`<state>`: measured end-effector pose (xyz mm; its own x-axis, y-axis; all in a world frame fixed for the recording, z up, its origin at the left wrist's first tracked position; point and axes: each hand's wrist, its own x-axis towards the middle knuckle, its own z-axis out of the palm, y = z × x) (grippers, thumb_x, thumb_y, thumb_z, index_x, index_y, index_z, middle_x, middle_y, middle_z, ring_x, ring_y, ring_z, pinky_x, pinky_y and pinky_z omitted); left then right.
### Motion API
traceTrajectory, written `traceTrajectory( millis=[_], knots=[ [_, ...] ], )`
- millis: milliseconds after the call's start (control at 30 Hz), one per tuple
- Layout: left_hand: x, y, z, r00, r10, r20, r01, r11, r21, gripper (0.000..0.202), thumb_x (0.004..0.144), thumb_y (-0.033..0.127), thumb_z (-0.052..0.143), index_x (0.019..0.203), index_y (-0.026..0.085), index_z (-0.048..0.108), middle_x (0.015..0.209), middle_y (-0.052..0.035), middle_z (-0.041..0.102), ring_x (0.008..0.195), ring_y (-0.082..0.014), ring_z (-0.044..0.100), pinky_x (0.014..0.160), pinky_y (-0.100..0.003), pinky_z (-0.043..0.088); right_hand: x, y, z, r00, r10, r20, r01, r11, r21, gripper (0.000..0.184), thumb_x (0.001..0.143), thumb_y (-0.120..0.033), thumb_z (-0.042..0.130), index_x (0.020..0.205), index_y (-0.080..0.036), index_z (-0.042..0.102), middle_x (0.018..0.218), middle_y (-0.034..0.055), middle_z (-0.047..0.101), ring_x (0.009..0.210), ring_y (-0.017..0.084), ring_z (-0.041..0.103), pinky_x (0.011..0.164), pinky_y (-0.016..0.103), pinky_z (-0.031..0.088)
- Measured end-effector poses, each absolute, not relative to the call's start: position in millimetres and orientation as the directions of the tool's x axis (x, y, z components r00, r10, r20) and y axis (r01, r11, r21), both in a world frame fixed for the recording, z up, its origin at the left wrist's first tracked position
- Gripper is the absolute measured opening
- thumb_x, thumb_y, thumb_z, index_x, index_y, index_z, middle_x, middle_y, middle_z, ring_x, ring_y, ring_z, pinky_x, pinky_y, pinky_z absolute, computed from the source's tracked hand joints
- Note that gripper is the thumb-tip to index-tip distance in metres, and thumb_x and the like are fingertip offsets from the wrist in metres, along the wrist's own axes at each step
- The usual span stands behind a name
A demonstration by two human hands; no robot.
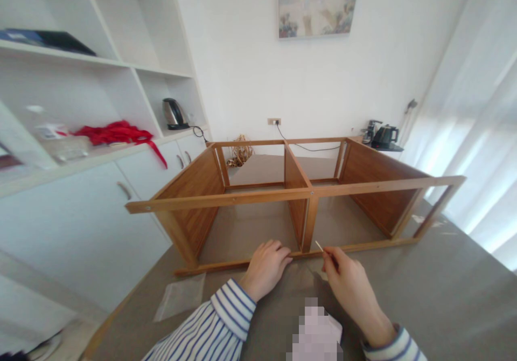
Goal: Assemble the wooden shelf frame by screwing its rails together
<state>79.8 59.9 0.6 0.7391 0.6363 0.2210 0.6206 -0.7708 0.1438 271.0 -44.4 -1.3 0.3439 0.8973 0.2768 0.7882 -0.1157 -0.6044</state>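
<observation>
A wooden furniture frame (258, 198) lies on the table, with brown panels at both ends and one across its middle. My left hand (269, 266) is curled over its lower front rail (234, 266), just left of the middle post (310, 223). Pinched between thumb and fingers of my right hand (350, 280) is a thin metal rod (319, 246), perhaps a hex key. Its tip points up and left, close to the foot of the middle post. Whether the tip touches the wood I cannot tell.
A clear plastic bag (180, 297) lies on the grey tabletop (456, 285), left of my sleeve. Shelves (100, 62) with a red cloth (117, 133) and a kettle (173, 113) stand at left. Another kettle (385, 134) is at back right, near a white curtain (480, 118).
</observation>
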Motion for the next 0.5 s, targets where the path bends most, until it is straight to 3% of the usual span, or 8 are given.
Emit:
traceTrajectory(
  millis=[500],
  knots=[
    [99.5, 48.1, 10.5, 0.762, 0.616, 0.198, 0.63, -0.776, -0.012, 0.031, 0.097, 0.033, 0.029, 0.095, 0.019, 0.056, 0.091, -0.0054, 0.066, 0.082, -0.0189, 0.064, 0.069, -0.029, 0.047, 271.8, -50.8, 7.7, 0.37, 0.871, 0.323, 0.766, -0.089, -0.636, 0.03, 0.09, -0.033, 0.036, 0.099, -0.019, 0.062, 0.075, 0.006, 0.071, 0.066, 0.02, 0.067, 0.061, 0.028, 0.044]
  ],
)
